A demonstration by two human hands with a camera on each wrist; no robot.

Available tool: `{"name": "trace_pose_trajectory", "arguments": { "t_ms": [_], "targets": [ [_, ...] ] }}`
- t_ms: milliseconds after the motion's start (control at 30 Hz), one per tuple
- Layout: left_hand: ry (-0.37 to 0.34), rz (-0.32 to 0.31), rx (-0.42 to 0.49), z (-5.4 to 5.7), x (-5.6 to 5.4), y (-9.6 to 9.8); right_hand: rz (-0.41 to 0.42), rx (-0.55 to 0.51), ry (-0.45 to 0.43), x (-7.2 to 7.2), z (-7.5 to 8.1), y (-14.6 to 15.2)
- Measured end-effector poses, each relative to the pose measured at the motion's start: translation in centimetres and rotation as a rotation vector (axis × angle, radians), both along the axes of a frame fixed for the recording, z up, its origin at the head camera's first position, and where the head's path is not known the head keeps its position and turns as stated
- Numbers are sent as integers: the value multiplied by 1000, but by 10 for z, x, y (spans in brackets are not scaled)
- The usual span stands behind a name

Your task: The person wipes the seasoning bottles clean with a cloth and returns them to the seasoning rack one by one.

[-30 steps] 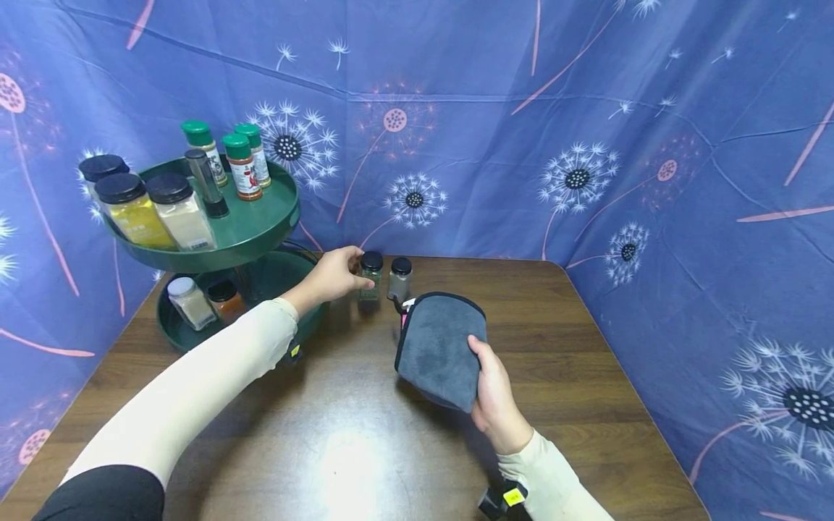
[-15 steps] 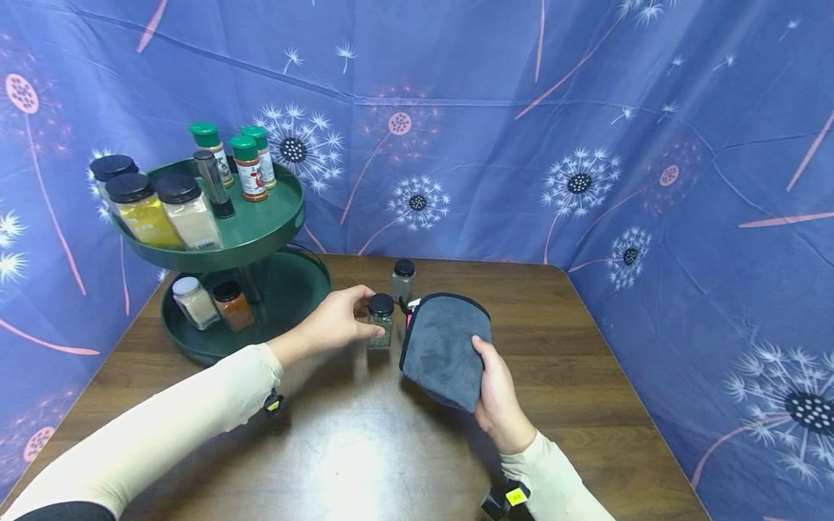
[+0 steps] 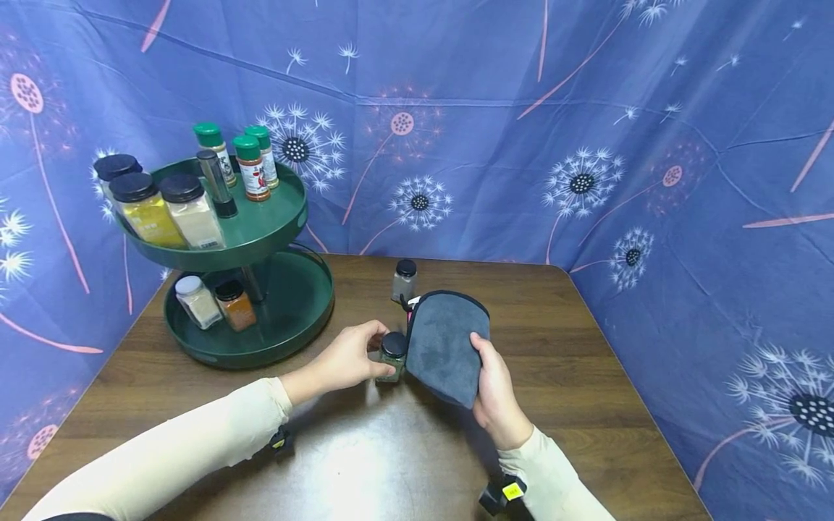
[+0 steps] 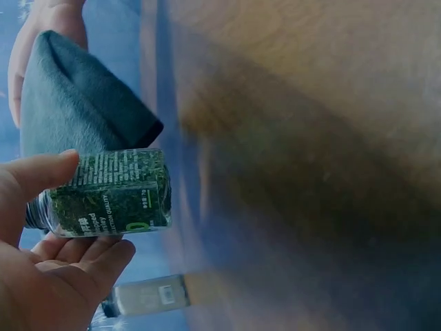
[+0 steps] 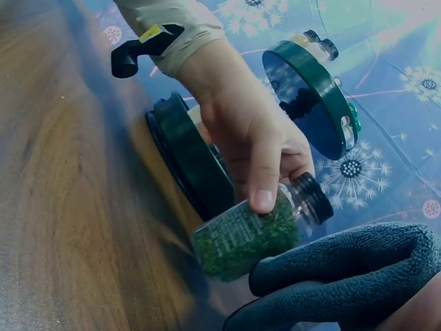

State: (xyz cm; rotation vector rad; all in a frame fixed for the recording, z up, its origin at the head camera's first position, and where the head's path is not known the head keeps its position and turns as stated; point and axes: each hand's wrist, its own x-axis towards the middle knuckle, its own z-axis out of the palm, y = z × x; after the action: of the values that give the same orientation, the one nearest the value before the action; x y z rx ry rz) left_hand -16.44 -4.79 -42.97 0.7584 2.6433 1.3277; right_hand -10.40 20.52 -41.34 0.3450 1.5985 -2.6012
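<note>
My left hand (image 3: 348, 356) pinches a small square glass jar of green dried herbs (image 4: 117, 193) between thumb and fingers. Its lid is black, and part of the label reads "chopped". In the head view the jar is upright beside the left edge of a folded grey cloth (image 3: 449, 347). That cloth, trimmed in black, is gripped by my right hand (image 3: 498, 391), thumb on the near face and the other fingers hidden behind. Seen from the right wrist, the cloth's folded layers (image 5: 344, 276) lie close by the herb jar (image 5: 248, 238).
A second black-lidded jar (image 3: 405, 281) with greyish contents stands behind the cloth on the wooden table (image 3: 554, 434). At left is a two-tier green turntable rack (image 3: 260, 235); several spice jars are on its top, two on its lower tier. A patterned blue curtain (image 3: 482, 145) hangs behind.
My left hand has brought the herb jar from the back of the table, near the other jar, forward and slightly right to the cloth. The right hand and cloth have barely moved.
</note>
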Motion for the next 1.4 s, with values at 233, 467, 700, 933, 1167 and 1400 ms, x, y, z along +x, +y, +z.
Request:
{"name": "trace_pose_trajectory", "arguments": {
  "t_ms": [233,467,700,933,1167,1400],
  "targets": [
    [-26,8,21,-12,3,3,-28,14,-28,-6,1,-4],
    [1,-1,16,-15,3,5,2,45,20,-12,6,-9],
    [-39,-3,62,-21,1,4,21,129,35,-17,12,-22],
    [-83,-6,89,-21,0,2,130,289,64,-21,18,-39],
    [-82,6,65,-23,0,-1,300,622,200,-18,26,-57],
    [-31,21,64,-23,1,4,353,1197,528,-5,20,-64]
  ]
}}
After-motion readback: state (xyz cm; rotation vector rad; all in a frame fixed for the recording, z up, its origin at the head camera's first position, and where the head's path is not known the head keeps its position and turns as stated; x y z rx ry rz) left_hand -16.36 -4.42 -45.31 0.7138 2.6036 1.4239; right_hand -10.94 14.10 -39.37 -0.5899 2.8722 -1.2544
